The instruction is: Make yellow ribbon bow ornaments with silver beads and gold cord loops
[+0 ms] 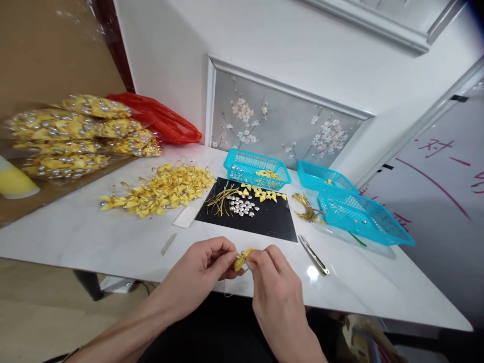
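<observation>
Between my two hands, just above the table's front edge, is a small yellow ribbon flower with a thin cord trailing from it. My left hand pinches it from the left with thumb and fingers. From the right, the fingertips of my right hand are pinched at its other side. Beyond the hands lies a black mat bearing silver beads, cut gold cords and yellow ribbon pieces. Thread snips rest to the right of the mat.
A pile of finished-looking yellow flowers spreads on the left, with bagged ones behind. Blue baskets stand at the back, another blue basket on the right. A cord bundle lies near it. A red plastic bag is against the wall.
</observation>
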Available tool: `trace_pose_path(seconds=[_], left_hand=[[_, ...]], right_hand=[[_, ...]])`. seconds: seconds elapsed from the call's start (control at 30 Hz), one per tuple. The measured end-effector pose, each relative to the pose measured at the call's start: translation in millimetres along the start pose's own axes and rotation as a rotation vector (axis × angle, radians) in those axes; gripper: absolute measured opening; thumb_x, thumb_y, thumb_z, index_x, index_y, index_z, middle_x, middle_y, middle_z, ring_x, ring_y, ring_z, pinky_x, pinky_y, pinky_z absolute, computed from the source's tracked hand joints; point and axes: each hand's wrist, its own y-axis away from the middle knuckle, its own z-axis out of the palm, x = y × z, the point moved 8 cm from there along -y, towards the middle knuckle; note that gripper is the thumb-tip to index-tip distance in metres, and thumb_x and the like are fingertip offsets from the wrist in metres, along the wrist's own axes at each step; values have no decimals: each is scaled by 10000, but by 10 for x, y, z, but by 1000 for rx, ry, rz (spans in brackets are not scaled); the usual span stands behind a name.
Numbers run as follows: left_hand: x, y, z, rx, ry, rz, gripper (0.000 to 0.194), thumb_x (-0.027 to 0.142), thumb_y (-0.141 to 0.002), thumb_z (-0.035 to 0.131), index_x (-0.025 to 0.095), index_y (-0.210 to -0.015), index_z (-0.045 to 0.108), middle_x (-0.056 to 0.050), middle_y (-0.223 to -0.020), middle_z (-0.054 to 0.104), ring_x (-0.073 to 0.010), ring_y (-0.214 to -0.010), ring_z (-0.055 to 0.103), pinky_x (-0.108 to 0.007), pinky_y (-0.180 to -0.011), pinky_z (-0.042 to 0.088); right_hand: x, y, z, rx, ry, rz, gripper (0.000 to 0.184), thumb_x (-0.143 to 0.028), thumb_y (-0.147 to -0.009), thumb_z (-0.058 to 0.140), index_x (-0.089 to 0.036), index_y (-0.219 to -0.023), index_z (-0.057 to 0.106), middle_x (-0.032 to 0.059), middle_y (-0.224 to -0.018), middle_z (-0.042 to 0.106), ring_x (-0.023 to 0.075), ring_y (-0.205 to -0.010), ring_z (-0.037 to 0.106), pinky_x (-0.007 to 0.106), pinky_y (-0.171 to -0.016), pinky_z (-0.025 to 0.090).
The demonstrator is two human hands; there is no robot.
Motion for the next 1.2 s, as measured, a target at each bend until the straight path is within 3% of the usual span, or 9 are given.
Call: trace_pose_path(seconds=[0.2, 0.47, 0.73, 0.97, 1.2], left_hand=[[92, 18, 9, 8, -156, 62, 231, 359, -883, 590, 172, -749, 606, 0, -724, 601, -157, -731, 562, -288, -734, 508], [38, -18, 22, -28, 15, 7, 277, 421, -879, 615, 192, -747, 531, 5, -737, 622, -174, -770, 640, -295, -732, 528], [15, -10, 33, -43, 87, -58, 297, 434, -864, 650, 163, -742, 634, 22, -727, 596, -124, -730, 570, -258, -757, 505], [3, -21, 60, -28, 21, -39, 269, 405, -824, 674, 159, -719, 652, 20, -668, 610, -124, -667, 560, -237, -670, 481], [-32, -32, 47, 31, -166, 9, 221, 353, -865, 591, 171, -775, 679, 4, -664, 634, -161, -670, 588, -277, -665, 484]], right_hand=[[-11, 17, 7, 26, 44, -11, 210, -105, -961, 421, -169, -945, 620, 32, -760, 519, 186, -652, 516, 302, -593, 389], [92, 39, 38, -54, -115, 75, 237, -91, -954, 412, -198, -934, 623, 24, -765, 499, 158, -641, 500, 261, -593, 423], [116, 20, 36, -48, -219, 130, 223, -134, -967, 423, -211, -906, 623, 14, -760, 500, 143, -631, 516, 245, -600, 447], [96, 0, 6, 12, -232, 129, 189, -146, -963, 463, -196, -876, 622, 11, -749, 566, 134, -633, 586, 229, -604, 474], [14, 9, -7, 17, -117, 67, 219, -129, -969, 421, -175, -1025, 627, 46, -799, 675, 173, -691, 666, 264, -650, 530]])
